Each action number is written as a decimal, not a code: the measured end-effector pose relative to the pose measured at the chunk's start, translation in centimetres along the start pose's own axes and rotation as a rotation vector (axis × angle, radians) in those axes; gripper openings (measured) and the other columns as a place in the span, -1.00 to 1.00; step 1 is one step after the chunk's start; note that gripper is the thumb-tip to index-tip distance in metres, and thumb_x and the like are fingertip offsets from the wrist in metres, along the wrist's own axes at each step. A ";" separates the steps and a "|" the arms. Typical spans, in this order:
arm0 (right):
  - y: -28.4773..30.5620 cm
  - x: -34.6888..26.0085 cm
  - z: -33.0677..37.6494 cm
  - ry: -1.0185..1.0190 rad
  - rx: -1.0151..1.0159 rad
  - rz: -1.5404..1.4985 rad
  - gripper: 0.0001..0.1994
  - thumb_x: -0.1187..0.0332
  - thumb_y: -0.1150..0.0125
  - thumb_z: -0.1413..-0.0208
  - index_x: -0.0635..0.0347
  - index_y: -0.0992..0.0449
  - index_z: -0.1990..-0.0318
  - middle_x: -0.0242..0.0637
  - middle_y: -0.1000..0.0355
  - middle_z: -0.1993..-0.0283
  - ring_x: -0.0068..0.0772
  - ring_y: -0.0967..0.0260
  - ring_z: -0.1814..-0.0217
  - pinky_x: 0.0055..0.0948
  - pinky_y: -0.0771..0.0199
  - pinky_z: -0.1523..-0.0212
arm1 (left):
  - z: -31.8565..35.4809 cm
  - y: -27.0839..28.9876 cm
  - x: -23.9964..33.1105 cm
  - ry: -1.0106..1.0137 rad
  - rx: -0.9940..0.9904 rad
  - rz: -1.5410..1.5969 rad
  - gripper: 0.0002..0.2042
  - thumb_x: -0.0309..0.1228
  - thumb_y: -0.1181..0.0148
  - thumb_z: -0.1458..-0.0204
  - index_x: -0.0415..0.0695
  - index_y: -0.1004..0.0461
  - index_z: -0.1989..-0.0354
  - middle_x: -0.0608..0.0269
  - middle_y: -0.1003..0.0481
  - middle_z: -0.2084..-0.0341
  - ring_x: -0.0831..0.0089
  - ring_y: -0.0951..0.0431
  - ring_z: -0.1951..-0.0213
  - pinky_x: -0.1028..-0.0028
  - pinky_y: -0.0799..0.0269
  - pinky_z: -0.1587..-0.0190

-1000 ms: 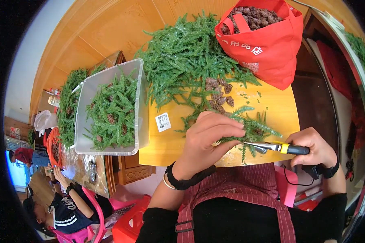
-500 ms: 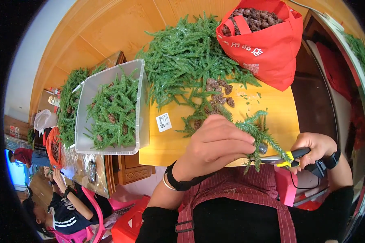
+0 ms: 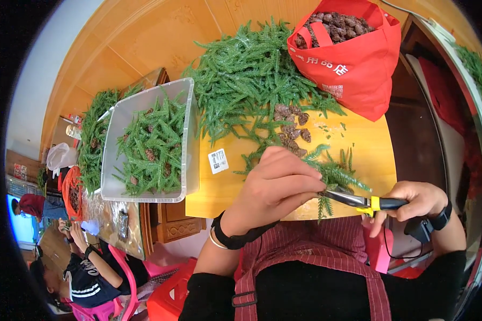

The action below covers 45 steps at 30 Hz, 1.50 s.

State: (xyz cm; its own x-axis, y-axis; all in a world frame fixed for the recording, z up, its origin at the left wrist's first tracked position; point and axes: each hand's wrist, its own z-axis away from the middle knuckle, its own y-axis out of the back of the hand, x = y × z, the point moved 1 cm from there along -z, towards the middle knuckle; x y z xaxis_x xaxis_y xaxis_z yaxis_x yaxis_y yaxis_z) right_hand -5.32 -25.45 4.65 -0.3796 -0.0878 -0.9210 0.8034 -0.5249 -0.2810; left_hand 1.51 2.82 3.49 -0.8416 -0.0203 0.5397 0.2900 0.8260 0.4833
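Between the fingertips of my left hand (image 3: 278, 184), a green artificial pine sprig (image 3: 334, 174) is pinched over the table's near edge. In my right hand (image 3: 420, 200) are pliers (image 3: 353, 199) with black and yellow handles. Their metal jaws reach the sprig's stem right beside my left fingertips; whether they are closed on it cannot be made out. Just beyond my left hand lie several brown pine cones (image 3: 290, 129) on the yellow tabletop (image 3: 369, 139). Behind them spreads a heap of green pine sprigs (image 3: 246, 80).
A red bag (image 3: 353, 77) full of pine cones stands at the back right. On the left is a clear plastic bin (image 3: 190, 134) of sprigs and cones. A white label (image 3: 218, 161) lies on the tabletop. Another person (image 3: 93, 273) sits at a table far left.
The pliers have moved left, bringing their jaws up to my left fingertips. The sprig has turned and sits lower between my fingers.
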 end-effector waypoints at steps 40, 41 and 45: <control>-3.3 -1.4 -2.7 0.385 0.812 1.509 -0.67 0.26 -0.38 0.38 0.28 -0.39 0.53 -0.20 -0.39 0.36 -0.03 -0.32 0.14 -0.22 -0.38 0.13 | 0.9 -0.7 0.5 0.462 0.122 0.360 -0.82 -0.61 -0.27 0.21 -0.25 -0.50 0.37 0.23 -0.43 0.45 0.49 -0.41 0.37 0.58 -0.28 0.30; -3.3 -1.4 -2.7 0.385 0.812 1.509 -0.67 0.26 -0.38 0.38 0.28 -0.39 0.53 -0.20 -0.39 0.36 -0.03 -0.32 0.14 -0.22 -0.38 0.13 | 1.0 -0.7 0.5 0.467 0.119 0.367 -0.82 -0.61 -0.27 0.21 -0.25 -0.50 0.37 0.23 -0.42 0.45 0.49 -0.41 0.36 0.59 -0.28 0.30; -3.2 -1.3 -2.7 0.440 0.809 1.517 -0.67 0.27 -0.39 0.42 0.26 -0.34 0.60 -0.23 -0.32 0.47 -0.04 -0.31 0.22 -0.23 -0.38 0.20 | 0.9 -0.8 0.6 0.477 0.117 0.372 -0.81 -0.61 -0.27 0.22 -0.25 -0.51 0.36 0.24 -0.42 0.46 0.49 -0.41 0.37 0.59 -0.28 0.30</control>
State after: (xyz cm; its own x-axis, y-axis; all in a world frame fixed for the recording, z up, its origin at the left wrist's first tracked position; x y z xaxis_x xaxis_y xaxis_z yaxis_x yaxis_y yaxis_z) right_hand -6.11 -21.36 6.05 0.6605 -0.7056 -0.2566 -0.1584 -0.4650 0.8710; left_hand 0.37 2.68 2.87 -0.3894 0.0538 0.9195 0.4501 0.8821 0.1390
